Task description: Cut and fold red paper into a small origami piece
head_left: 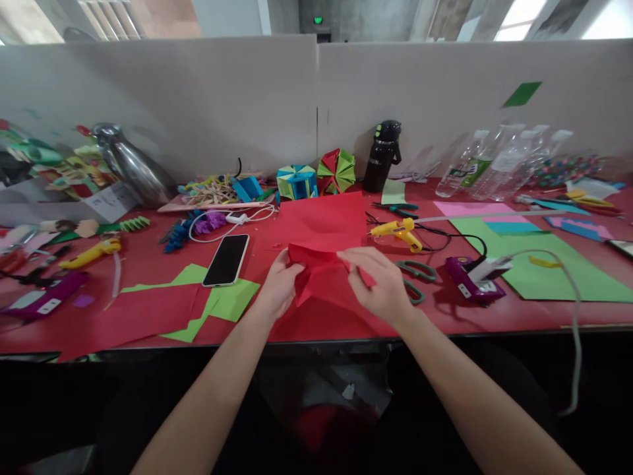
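A folded piece of red paper (319, 270) is held between my two hands, just above the front middle of the red table. My left hand (283, 284) grips its left side, with the thumb near the upper left corner. On the right, the fingers of my right hand (373, 280) pinch its upper right edge. Behind the folded piece a flat red sheet (321, 218) lies on the table. Green-handled scissors (418, 270) rest beside my right hand, partly hidden by it. A yellow glue gun (398, 232) lies behind the scissors.
Left of my hands are a phone (227, 260), green sheets (232, 300) and red sheets (143, 313). To the right stand a purple power strip (472, 280) with cables and a large green sheet (573, 270). Paper ornaments (297, 183), a black bottle (382, 158) and plastic bottles (504, 165) line the back.
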Demonstrator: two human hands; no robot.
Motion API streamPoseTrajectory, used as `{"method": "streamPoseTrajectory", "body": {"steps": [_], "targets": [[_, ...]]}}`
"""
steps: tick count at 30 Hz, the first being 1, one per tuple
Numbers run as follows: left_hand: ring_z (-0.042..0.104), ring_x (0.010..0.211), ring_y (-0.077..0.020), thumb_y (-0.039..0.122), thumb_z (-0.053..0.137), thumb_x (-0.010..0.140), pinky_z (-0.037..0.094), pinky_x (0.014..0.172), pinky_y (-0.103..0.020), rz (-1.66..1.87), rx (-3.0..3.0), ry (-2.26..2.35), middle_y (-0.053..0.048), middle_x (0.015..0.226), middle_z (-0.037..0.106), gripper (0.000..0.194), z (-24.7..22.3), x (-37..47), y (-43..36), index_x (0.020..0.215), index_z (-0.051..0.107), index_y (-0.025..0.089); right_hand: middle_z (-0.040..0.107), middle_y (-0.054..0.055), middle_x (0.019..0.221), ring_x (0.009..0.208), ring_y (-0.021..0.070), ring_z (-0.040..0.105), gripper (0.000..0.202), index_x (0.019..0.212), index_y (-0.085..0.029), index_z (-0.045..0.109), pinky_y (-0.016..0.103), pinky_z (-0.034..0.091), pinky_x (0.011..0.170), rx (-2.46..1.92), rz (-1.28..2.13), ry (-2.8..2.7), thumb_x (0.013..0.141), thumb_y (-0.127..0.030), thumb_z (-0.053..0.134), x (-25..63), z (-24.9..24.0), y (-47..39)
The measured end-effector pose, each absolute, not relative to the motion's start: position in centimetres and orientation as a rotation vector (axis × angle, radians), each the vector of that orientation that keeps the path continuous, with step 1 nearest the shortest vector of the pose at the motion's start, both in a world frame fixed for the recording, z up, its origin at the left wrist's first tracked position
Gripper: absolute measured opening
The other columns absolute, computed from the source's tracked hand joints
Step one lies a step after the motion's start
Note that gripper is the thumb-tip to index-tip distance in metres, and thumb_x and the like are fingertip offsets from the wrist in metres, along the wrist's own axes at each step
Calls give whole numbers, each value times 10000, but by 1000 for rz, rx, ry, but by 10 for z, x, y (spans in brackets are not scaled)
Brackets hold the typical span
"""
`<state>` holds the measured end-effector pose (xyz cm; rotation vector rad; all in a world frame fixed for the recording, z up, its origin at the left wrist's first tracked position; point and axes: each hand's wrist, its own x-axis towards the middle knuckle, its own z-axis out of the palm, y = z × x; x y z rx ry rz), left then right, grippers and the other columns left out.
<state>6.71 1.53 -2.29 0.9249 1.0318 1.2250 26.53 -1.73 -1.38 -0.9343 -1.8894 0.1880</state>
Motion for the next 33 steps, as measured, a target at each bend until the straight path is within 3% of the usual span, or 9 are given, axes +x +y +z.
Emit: {"method": "streamPoseTrajectory", "body": {"steps": [7,11,15,19,24,26,29,31,33], "targets": [[729,899,-237,261,715,804,587,839,-387,1034,851,1029,-65,1037,748,380,-18,64,9,1169,610,233,508,94,1463,1246,265,575,657,1414,-290,489,468,512,1026,-1062,796,-1736,820,-405,744,281,-22,1],[729,885,-224,246,762,772,582,835,-350,1050,855,948,-74,989,756,419,-17,66,5,1166,621,214,616,75,1326,1169,251,613,516,1292,-282,594,451,502,1022,-1105,869,-1717,823,-450,730,275,-24,0],[713,960,-205,190,791,726,544,921,-330,1221,882,880,-53,979,751,380,-19,68,8,1071,635,193,594,85,1286,1070,235,633,548,1258,-270,565,425,530,949,-1124,757,-1576,787,-475,757,269,-22,-2],[723,894,-187,172,781,714,552,901,-328,1384,761,876,-28,888,741,281,-18,70,12,942,617,186,577,76,1178,1111,247,587,358,966,-235,640,423,482,984,-1173,666,-1665,742,-471,790,265,-21,-4],[730,832,-210,129,785,678,565,875,-363,1386,624,840,-29,793,728,265,-14,73,10,871,608,167,596,51,1040,935,202,620,227,933,-216,616,391,512,877,-1113,1025,-1681,783,-353,717,262,-23,-5],[729,842,-218,115,779,676,560,888,-372,1407,604,856,-27,764,720,245,-15,73,11,847,610,162,624,44,987,1058,235,604,113,874,-218,626,404,484,922,-1063,1115,-1682,777,-266,660,264,-20,-5],[726,820,-210,103,770,684,561,881,-371,1434,581,911,-7,716,700,230,-19,71,14,849,623,167,687,38,930,1359,268,423,93,778,-236,682,443,359,1083,-1004,1173,-1778,797,-234,591,270,-13,-4],[722,810,-197,107,770,689,559,874,-359,1410,600,933,1,722,698,235,-20,70,14,870,635,172,700,37,854,1363,269,426,197,723,-238,695,454,312,1123,-1004,1164,-1812,860,-296,566,273,-11,-4],[718,835,-195,140,779,698,553,874,-344,1355,663,942,-15,777,716,227,-19,69,12,881,648,168,673,35,798,1194,275,564,253,702,-225,661,458,393,1062,-1063,1105,-1785,882,-388,589,272,-13,-4]]}}
